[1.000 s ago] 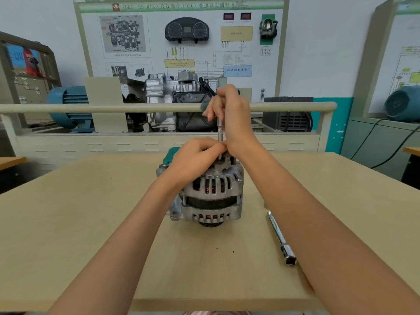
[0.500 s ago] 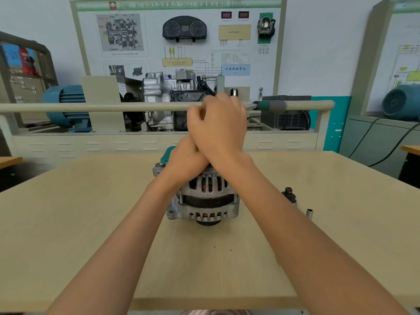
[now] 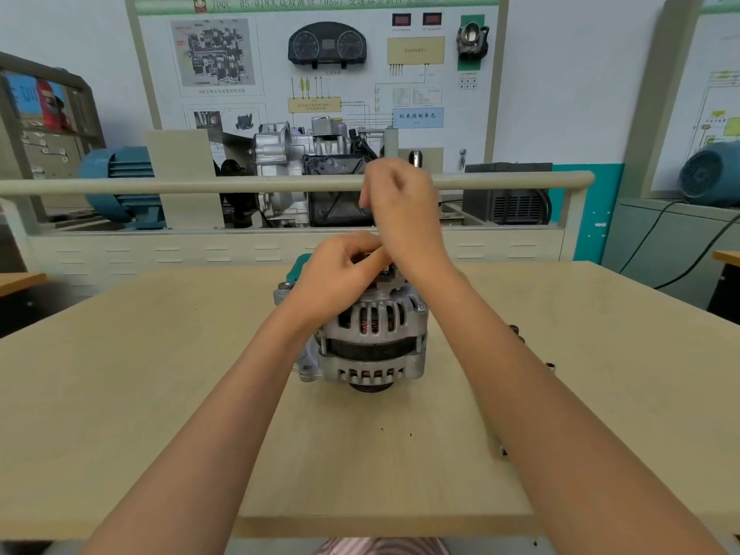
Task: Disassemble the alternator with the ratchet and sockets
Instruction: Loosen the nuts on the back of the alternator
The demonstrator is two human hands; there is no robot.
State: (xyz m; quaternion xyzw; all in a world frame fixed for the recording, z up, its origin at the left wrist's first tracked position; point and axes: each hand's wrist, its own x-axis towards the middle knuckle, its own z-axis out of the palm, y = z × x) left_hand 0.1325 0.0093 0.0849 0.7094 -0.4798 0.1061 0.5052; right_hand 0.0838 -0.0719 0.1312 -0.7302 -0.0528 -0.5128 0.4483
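Head view: a ribbed, silver cast-aluminium alternator [image 3: 370, 342] with copper windings showing through its slots stands pulley-down at the middle of the pale wooden worktop [image 3: 140, 394], slightly nearer the far edge. The left hand [image 3: 340, 270] rests on the top of the housing, fingers curled in around something small at the upper end; what it pinches is hidden. The right hand [image 3: 400, 202] is raised directly above, fingers curled as if round a slim driver shaft, but motion blur and the hand itself hide the tool, so its grip cannot be confirmed. Small dark sockets [image 3: 514, 330] lie towards the right edge, partly behind the right forearm. Judgement: the alternator is heavy and rigid, stable on its base yet liable to rotate under torque; the smooth casting offers poor purchase, so it is best held by the ribbed shoulder or the mounting lug [image 3: 306, 368] at the lower left. The terminal parts on top look comparatively fragile and should not bear the holding load.
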